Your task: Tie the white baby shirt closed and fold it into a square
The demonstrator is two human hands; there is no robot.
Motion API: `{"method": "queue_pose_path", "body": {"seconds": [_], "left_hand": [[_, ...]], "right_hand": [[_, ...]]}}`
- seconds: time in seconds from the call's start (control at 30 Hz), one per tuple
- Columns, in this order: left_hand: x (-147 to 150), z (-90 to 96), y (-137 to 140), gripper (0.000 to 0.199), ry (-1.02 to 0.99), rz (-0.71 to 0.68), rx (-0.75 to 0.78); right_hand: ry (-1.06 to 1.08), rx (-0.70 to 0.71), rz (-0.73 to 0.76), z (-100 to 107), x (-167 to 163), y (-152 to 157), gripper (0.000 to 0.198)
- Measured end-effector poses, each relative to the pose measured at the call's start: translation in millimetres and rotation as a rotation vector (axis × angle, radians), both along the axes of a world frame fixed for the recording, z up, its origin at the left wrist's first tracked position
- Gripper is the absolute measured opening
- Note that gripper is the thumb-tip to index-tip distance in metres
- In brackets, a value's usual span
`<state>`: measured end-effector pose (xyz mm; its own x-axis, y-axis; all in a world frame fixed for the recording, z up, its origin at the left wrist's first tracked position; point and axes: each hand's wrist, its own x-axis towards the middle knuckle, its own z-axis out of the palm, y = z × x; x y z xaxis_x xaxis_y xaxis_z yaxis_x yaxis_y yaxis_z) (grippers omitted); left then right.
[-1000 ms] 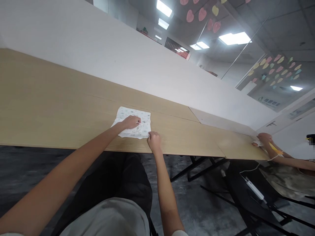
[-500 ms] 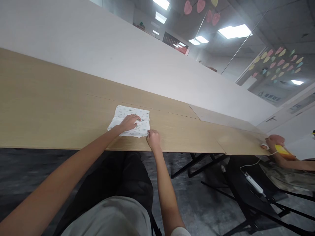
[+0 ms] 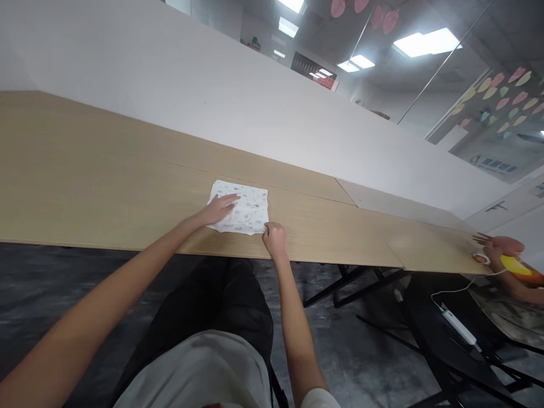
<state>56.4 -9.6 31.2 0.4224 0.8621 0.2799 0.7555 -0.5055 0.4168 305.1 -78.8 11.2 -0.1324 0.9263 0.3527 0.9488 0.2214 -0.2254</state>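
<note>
A thin, white, roughly rectangular cloth with a small scattered print lies spread out near the centre of the frame, on a long, pale wood-coloured table that runs from the left edge to the lower right; the cloth's edges are slightly wavy, and its lower edge lies near the table's front edge. The bare left hand rests palm down over the left part of the cloth, its fingers stretched out and wide, holding nothing; the bare right hand is at the cloth's lower right corner, its fingers curled narrow and pinching that corner.

Behind the table a plain white partition slants from the upper left towards the right of the frame; above it, in the upper right, are bright rectangular ceiling lights and pink heart-shaped paper notes. At the right edge, well apart from the cloth, a co-worker's hand is near the table's far end, beside a rounded pink object and a yellow-and-orange object, neither clear enough to name; in the lower right, a slim white bar-shaped device with a white cable lies on a black chair.
</note>
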Motion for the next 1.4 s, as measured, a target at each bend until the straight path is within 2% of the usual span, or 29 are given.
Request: {"method": "queue_pose_path", "body": {"seconds": [0.07,0.17,0.33,0.43,0.53,0.67,0.8,1.03,1.2,1.4], "left_hand": [[-27,1.7,-1,0.062,-0.008,0.018,0.028],[-55,-8.6,-8,0.063,0.042,0.025,0.007],[-55,-30.7,-28,0.064,0.178,0.013,-0.040],[-59,-27.1,-36,0.067,0.099,0.023,-0.031],[-76,-17.5,-42,0.066,-0.049,0.021,-0.015],[-94,-12.8,-48,0.063,-0.051,-0.011,-0.071],[-89,-16.8,-45,0.064,-0.040,0.018,-0.072],[-65,-18.3,-35,0.055,0.071,0.037,0.062],[-66,-6.4,-49,0.050,0.072,0.049,0.168],[-63,35.8,-67,0.047,0.061,0.042,0.284]], "right_hand": [[0.006,0.000,0.001,0,0,0,0.036],[0.017,-0.004,0.008,-1,0,1,0.037],[0.037,0.020,0.068,-1,1,2,0.039],[0.101,0.029,0.123,-3,6,5,0.043],[0.226,-0.010,0.194,-4,18,10,0.051],[0.307,-0.051,0.272,-2,34,14,0.046],[0.286,-0.082,0.311,3,36,12,0.038],[0.302,-0.105,0.288,5,28,14,0.024],[0.439,-0.101,0.309,16,33,6,0.025],[0.593,-0.156,0.300,54,42,-1,0.033]]}}
